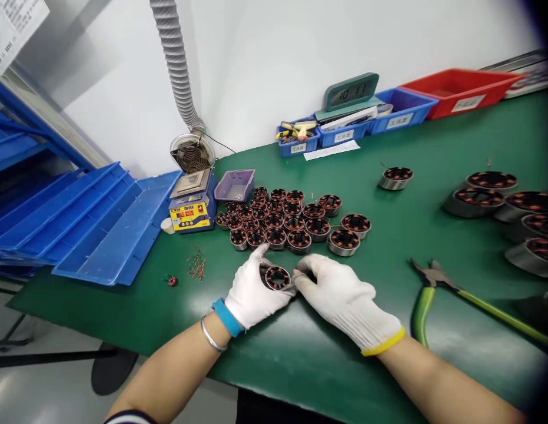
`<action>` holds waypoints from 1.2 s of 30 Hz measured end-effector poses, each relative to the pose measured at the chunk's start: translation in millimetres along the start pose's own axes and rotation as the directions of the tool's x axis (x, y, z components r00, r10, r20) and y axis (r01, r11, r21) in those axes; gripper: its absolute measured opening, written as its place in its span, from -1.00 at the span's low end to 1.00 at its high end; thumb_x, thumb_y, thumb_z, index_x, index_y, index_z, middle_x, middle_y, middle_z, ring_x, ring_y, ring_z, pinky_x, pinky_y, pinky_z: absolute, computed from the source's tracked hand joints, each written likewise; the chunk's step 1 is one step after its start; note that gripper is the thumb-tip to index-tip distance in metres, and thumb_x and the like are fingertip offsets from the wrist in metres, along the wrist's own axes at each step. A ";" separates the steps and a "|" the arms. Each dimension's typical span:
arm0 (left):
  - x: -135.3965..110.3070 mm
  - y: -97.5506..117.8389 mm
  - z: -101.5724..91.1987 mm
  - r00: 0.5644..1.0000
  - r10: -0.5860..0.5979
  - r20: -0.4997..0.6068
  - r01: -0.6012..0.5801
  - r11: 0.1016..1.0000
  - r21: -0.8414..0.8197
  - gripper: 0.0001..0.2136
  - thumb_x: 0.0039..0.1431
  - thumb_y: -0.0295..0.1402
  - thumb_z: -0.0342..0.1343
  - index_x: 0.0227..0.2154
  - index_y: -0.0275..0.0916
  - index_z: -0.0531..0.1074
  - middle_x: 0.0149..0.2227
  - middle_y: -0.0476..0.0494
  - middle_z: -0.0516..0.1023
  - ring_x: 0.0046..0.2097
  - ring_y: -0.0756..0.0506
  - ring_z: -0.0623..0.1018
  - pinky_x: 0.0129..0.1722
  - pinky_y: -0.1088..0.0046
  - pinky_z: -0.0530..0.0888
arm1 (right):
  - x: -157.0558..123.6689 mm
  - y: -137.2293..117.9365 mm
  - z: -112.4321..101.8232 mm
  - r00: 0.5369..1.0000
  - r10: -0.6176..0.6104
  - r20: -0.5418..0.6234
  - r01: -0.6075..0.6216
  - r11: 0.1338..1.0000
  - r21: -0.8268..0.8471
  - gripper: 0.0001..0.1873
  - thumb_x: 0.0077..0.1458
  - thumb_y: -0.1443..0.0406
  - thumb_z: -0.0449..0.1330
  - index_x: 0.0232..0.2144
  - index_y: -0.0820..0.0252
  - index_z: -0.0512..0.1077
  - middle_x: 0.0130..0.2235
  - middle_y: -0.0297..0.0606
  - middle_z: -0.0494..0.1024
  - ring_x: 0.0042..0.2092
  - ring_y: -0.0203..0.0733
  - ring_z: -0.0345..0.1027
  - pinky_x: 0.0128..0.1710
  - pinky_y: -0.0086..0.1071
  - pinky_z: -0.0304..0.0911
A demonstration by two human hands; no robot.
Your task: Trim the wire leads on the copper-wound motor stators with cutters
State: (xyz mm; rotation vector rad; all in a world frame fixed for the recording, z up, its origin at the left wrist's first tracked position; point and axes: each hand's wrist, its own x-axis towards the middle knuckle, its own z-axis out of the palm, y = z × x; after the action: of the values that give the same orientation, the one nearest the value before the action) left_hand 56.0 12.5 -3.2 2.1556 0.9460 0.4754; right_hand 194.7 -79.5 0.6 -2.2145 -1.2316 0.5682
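The left hand cups a small wound stator just above the bench, its gloved fingers curled round the metal ring, while the right hand meets it from the other side with thumb and forefinger pinching at the ring's right edge, probably on a fine wire end that is too small to make out. The grip looks secure, but the gloves are thick and the copper leads thin, so a tug at the wrong angle could snap a lead or drag a turn loose from the winding. The stator sits close in front of the cluster of finished-looking stators; a slip forward could knock into the nearest ones and tangle their leads. Loose wire clippings lie to the left, and stray bits like these could lodge in a winding if a part is set down on them. The cutters rest near the right forearm, jaws towards the work, so a careless sweep of the arm could push them or catch the sleeve-less skin. The solder pot stands beyond the left hand, well apart, yet a reach across for the purple tray would pass close to it
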 end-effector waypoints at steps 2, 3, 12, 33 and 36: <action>-0.3 1.2 -2.5 0.999 0.024 0.045 -0.023 1.000 -0.021 -0.15 -0.09 -0.19 0.34 0.26 -0.13 0.07 -0.17 -0.02 0.56 -0.13 -0.14 0.58 -0.04 0.27 0.54 | -1.8 -0.6 -6.9 0.999 0.045 0.007 -0.044 0.989 -0.140 -0.82 0.10 0.21 0.09 -0.43 0.11 0.45 -0.31 -0.24 0.55 -0.25 -0.08 0.41 -0.43 -0.32 0.00; -0.7 1.2 -3.6 0.996 0.045 0.080 -0.041 0.998 -0.047 -0.11 -0.09 -0.19 0.34 0.29 -0.14 0.03 -0.16 -0.02 0.56 -0.11 -0.14 0.58 -0.01 0.27 0.53 | -3.1 -0.6 -10.6 0.998 0.057 0.016 -0.053 0.982 -0.181 -0.81 0.11 0.20 0.08 -0.42 0.11 0.46 -0.31 -0.23 0.55 -0.26 -0.08 0.41 -0.44 -0.31 -0.01; -6.0 -4.2 -5.2 0.964 0.101 0.246 -0.039 0.969 -0.244 0.26 -0.17 -0.24 0.41 0.36 -0.10 -0.50 0.18 -0.26 0.35 -0.05 -0.12 0.58 -0.01 0.28 0.54 | -3.3 -6.2 -7.6 0.983 0.021 0.185 -0.062 0.974 0.220 -0.80 0.00 0.23 0.15 -0.28 0.05 0.49 -0.21 -0.32 0.59 -0.20 -0.12 0.44 -0.28 -0.32 0.24; -3.5 8.1 -11.1 0.922 0.089 0.377 0.033 0.952 -0.304 0.29 -0.17 -0.39 0.38 0.33 -0.10 -0.62 0.13 -0.30 0.41 -0.11 -0.12 0.57 -0.11 0.31 0.56 | 4.5 1.4 -28.2 0.991 0.011 0.134 -0.031 0.989 0.146 -0.87 0.15 0.27 0.07 -0.34 0.13 0.43 -0.30 -0.32 0.56 -0.26 -0.20 0.38 -0.37 -0.36 0.06; -2.2 9.0 -13.6 0.908 0.100 0.407 0.021 0.959 -0.283 0.25 -0.17 -0.37 0.40 0.37 -0.18 -0.50 -0.11 -0.17 0.55 -0.10 -0.15 0.58 -0.07 0.28 0.54 | -1.0 2.7 -39.6 0.982 0.086 0.169 -0.068 0.992 -0.111 -0.83 0.19 0.23 0.06 -0.30 0.08 0.45 -0.26 -0.32 0.58 -0.22 -0.13 0.41 -0.42 -0.36 -0.08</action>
State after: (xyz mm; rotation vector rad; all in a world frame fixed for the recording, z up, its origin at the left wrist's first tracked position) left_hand 51.1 13.1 12.5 1.9096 0.5569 0.1404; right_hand 219.4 -91.3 29.4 -2.3495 -1.2928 0.7567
